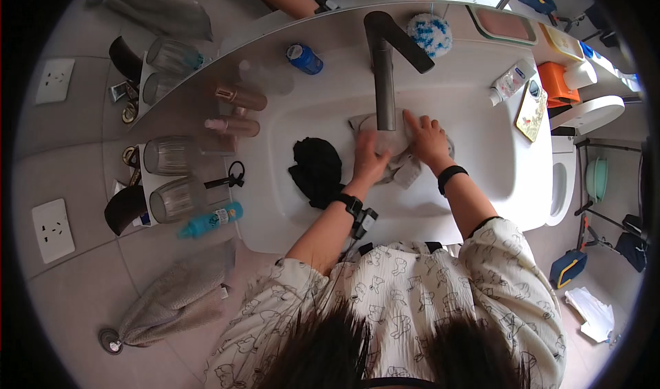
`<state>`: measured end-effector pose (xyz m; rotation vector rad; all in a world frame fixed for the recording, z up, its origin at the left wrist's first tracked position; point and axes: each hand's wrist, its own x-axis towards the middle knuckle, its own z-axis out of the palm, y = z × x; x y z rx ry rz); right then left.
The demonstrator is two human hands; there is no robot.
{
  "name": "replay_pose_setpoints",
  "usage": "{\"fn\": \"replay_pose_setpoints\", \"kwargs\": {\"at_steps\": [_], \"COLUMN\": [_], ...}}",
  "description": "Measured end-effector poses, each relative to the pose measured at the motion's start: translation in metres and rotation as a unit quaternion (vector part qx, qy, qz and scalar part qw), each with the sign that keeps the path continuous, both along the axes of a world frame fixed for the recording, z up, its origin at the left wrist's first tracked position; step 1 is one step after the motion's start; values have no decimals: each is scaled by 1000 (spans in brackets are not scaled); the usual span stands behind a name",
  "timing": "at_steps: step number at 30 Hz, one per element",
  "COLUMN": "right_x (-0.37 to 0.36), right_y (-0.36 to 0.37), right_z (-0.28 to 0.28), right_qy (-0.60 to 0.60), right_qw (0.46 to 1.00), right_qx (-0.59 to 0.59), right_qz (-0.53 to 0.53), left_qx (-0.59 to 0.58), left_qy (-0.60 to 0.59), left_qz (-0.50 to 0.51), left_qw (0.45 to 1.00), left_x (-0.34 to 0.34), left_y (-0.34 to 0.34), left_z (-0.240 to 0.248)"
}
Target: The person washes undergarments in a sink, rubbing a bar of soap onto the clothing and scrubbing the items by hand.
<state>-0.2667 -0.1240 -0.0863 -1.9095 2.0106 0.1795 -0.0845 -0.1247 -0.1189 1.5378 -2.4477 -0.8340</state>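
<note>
I see right hand, fingers part-spread [430,140], on grey cloth [407,173] under faucet [385,79], probably steadying it; left hand [370,156] blurred, can't tell either grip.

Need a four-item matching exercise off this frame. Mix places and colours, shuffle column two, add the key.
Column 1
1. Black cloth
2. Pale cloth
3. Faucet
4. Turquoise bottle

Column 2
A. Dark grey
B. Outside the basin, toward the picture's left
C. In the basin, by both the left hand and the right hand
D. In the basin, to the left of both hands

Pairs: 1-D, 2-C, 3-A, 4-B
</note>
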Motion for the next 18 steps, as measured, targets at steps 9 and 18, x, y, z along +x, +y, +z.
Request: {"fn": "replay_pose_setpoints", "kwargs": {"at_steps": [9,18], "right_x": [98,71], "right_y": [40,13], "right_z": [91,45], "right_qy": [-312,-266], "right_qw": [946,946], "right_qx": [-42,-111], "right_qz": [76,-147], "left_qx": [556,495], "left_qy": [639,567], "left_qz": [306,372], "left_qw": [434,543], "left_x": [39,-11], "left_y": [-14,10], "left_z": [47,47]}}
